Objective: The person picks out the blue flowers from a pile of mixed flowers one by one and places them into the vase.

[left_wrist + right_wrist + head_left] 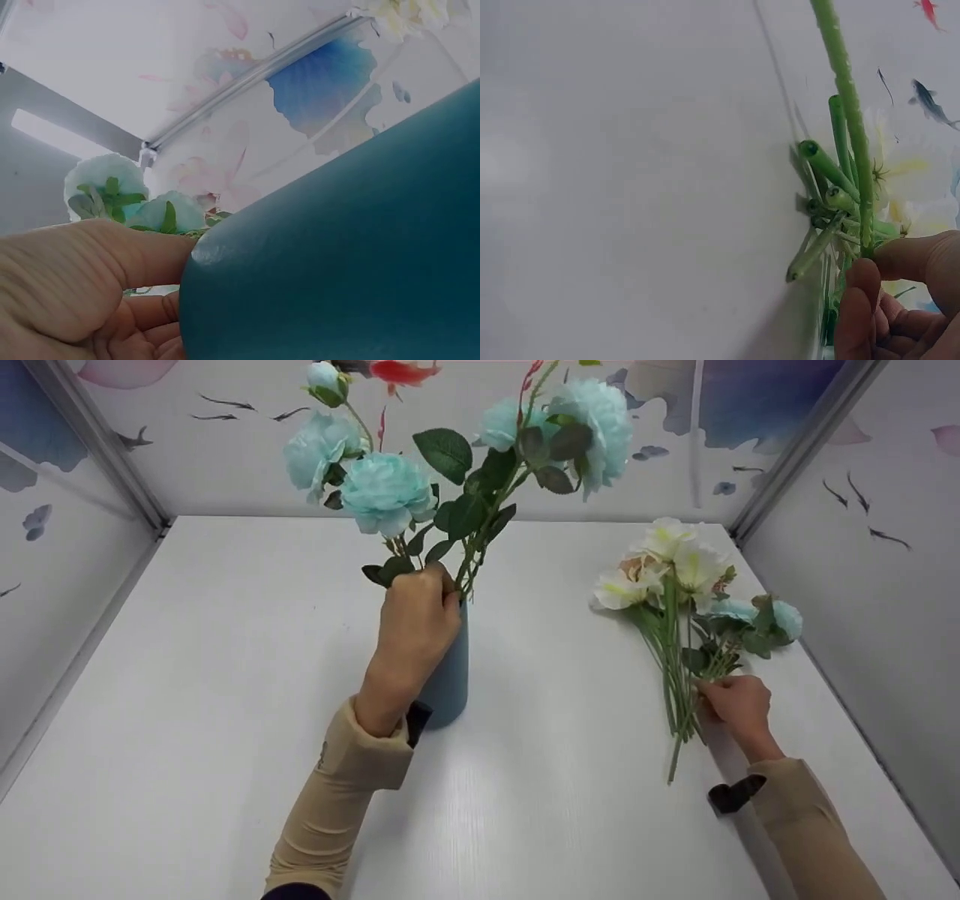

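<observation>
Vase (450, 682) stands upright on the table (225, 780), holding blue flowers (386, 491) that fan out toward eleven and one o'clock. At its mouth is the left hand (412, 622), thumb and bent fingers closed on the rim; whether they also catch stems, I cannot tell.

Toward three o'clock from the vase lie white flowers (701, 570), heads toward twelve and green stems toward six. A loose blue flower (787, 620) lies just beside them, on their four o'clock side.

Right hand (739, 705), at the bundle's five o'clock, pinches one green stem (861, 157) between thumb and forefinger, other fingers curled. A red fish (401, 373) marks the wall at twelve.
</observation>
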Available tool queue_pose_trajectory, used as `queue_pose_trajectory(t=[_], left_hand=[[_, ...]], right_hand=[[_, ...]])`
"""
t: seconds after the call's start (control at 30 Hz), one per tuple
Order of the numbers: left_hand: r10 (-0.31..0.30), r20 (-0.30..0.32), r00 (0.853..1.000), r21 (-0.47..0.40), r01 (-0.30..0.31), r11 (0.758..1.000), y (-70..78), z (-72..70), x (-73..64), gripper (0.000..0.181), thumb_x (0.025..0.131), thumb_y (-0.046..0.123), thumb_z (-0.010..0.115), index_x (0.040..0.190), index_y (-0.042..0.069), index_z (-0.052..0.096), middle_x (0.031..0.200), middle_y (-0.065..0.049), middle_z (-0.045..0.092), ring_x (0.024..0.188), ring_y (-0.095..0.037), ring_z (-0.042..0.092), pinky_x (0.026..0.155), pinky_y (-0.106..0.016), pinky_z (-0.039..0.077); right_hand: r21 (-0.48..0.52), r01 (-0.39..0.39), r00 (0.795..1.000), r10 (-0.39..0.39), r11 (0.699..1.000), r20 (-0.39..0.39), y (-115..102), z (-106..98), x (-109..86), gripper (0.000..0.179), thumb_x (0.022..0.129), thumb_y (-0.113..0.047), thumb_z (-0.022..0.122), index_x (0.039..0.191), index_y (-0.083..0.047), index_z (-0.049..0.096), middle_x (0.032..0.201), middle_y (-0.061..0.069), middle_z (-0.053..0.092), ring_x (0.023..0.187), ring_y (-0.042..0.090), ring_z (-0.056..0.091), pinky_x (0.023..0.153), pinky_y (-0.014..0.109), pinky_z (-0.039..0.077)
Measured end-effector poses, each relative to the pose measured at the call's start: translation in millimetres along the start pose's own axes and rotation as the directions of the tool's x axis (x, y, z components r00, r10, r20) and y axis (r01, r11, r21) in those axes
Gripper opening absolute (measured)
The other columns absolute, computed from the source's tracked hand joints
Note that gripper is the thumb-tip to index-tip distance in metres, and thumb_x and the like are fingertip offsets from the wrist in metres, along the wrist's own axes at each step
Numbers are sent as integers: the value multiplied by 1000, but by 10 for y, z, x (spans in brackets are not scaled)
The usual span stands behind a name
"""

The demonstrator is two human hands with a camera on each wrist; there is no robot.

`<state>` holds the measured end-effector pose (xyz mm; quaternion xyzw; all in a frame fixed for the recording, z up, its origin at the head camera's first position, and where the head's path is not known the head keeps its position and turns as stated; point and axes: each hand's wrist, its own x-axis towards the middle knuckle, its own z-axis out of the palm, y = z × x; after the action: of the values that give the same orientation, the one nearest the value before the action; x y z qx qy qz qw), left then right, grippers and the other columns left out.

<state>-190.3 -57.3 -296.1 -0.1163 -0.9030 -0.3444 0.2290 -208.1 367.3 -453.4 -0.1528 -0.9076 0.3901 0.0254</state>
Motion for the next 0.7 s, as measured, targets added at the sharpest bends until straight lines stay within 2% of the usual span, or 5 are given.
queue_pose_trajectory(t=[0.23,0.37,0.5,0.7], left_hand=[[22,-19,1000,-13,-22,1000,-20,3,-13,8,82,-7,58,76,-6,64,72,-17,65,66,-28,63,58,-39,52],[39,-29,999,-4,-39,999,-26,8,-22,10,81,-8,58,75,-6,66,72,-16,65,68,-28,64,60,-39,52],[53,-38,998,-10,-54,999,-32,16,-22,7,81,-7,60,78,-6,67,74,-17,66,70,-29,64,62,-39,53],[53,-43,998,-19,-54,998,-47,45,-6,10,83,3,66,86,-6,69,76,-17,68,68,-27,65,61,-38,53]], right_hand=[[142,-75,994,85,987,-69,-33,-22,-11,28,87,-17,58,63,-4,63,51,-3,57,48,11,53,48,25,44],[198,-92,984,119,976,-129,-55,-26,-25,27,87,-18,58,62,-8,62,50,-5,56,48,10,52,46,25,41],[209,-87,980,122,974,-159,-95,-15,-52,23,87,-20,58,70,-5,63,51,-6,57,48,9,53,47,25,43],[189,-55,983,86,981,-161,-152,19,-91,26,88,-21,58,78,2,64,53,-5,56,49,10,52,49,23,44]])
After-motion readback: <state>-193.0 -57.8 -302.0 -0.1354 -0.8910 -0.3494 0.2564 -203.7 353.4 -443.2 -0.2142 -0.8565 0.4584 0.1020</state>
